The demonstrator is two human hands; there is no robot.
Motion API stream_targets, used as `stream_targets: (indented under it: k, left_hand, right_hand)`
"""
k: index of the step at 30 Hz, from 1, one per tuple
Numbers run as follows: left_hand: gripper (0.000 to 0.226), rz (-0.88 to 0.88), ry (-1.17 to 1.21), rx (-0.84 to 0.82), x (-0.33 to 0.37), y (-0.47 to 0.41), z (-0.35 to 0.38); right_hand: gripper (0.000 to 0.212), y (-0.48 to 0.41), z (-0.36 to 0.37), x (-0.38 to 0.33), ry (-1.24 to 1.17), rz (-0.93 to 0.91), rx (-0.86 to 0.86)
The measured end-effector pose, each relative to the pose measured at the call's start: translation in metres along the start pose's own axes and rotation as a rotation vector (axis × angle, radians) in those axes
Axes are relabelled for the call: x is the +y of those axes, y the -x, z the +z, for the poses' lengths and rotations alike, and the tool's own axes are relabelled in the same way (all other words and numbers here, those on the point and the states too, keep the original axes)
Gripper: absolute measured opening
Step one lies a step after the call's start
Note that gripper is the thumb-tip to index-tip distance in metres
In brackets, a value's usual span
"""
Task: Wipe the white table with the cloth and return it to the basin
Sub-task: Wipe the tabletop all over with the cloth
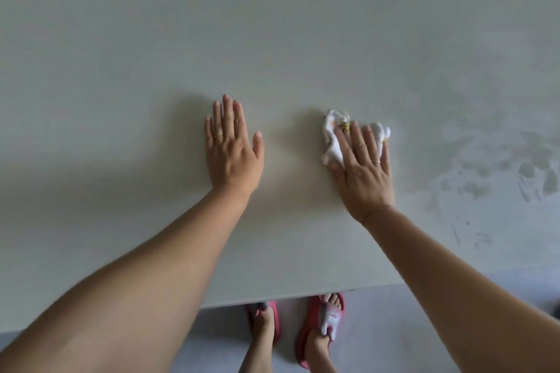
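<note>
The white table (272, 39) fills most of the view. My right hand (363, 169) lies palm down on a small white cloth (331, 136) with a yellow mark, pressing it flat against the tabletop right of the middle. The cloth sticks out past my fingertips and to the left of the hand. My left hand (231, 148) rests flat on the bare table to the left, fingers together and stretched, holding nothing. No basin is in view.
Wet streaks and patches (500, 172) mark the tabletop at the right. The table's near edge (272, 298) runs across the bottom. Below it, on a grey floor, stand my feet in pink slippers (318, 327).
</note>
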State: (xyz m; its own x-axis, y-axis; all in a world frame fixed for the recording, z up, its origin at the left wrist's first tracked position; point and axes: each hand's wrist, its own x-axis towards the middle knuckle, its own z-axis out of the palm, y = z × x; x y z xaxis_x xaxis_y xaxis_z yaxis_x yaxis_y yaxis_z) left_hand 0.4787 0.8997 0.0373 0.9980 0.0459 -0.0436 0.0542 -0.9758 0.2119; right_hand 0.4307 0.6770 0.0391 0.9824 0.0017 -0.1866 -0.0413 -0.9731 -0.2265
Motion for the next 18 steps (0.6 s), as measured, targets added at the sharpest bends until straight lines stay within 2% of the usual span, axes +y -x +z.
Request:
stream_targets:
  k: [2,4,6,8,9,10,12,15,16,18]
  left_hand:
    - [0.063,0.044,0.039,0.001,0.012,0.036,0.003]
    - [0.062,0.099,0.046,-0.015,0.021,0.067,0.008]
    - [0.063,0.110,0.033,-0.025,0.021,0.083,0.014]
    - [0.064,0.106,0.017,-0.021,0.018,0.085,0.017]
    - [0.064,0.105,0.011,-0.019,0.018,0.085,0.018]
    - [0.064,0.103,0.007,-0.016,0.019,0.085,0.018]
    - [0.063,0.101,0.006,-0.011,0.020,0.085,0.019]
    - [0.064,0.094,-0.008,-0.004,0.020,0.085,0.020]
    - [0.064,0.092,-0.011,-0.009,0.020,0.085,0.020]
    - [0.065,0.092,-0.019,-0.031,0.021,0.084,0.019]
  right_hand:
    - [0.059,0.008,0.007,-0.021,-0.060,0.180,0.021]
    - [0.061,0.027,0.015,-0.046,-0.074,0.172,0.006]
    - [0.059,0.052,0.019,-0.053,-0.019,-0.051,-0.037]
    - [0.056,0.061,0.014,-0.029,0.055,-0.304,-0.050]
    - [0.055,0.059,0.011,-0.011,0.084,-0.360,-0.045]
    - [0.056,0.057,0.007,0.006,0.099,-0.347,-0.045]
    - [0.059,0.052,-0.001,0.030,0.059,-0.164,-0.054]
    - [0.061,0.060,0.003,0.019,0.000,0.088,0.001]
    - [0.061,0.068,0.009,0.006,-0.016,0.120,0.007]
    - [0.061,0.093,0.021,-0.022,-0.013,0.035,-0.003]
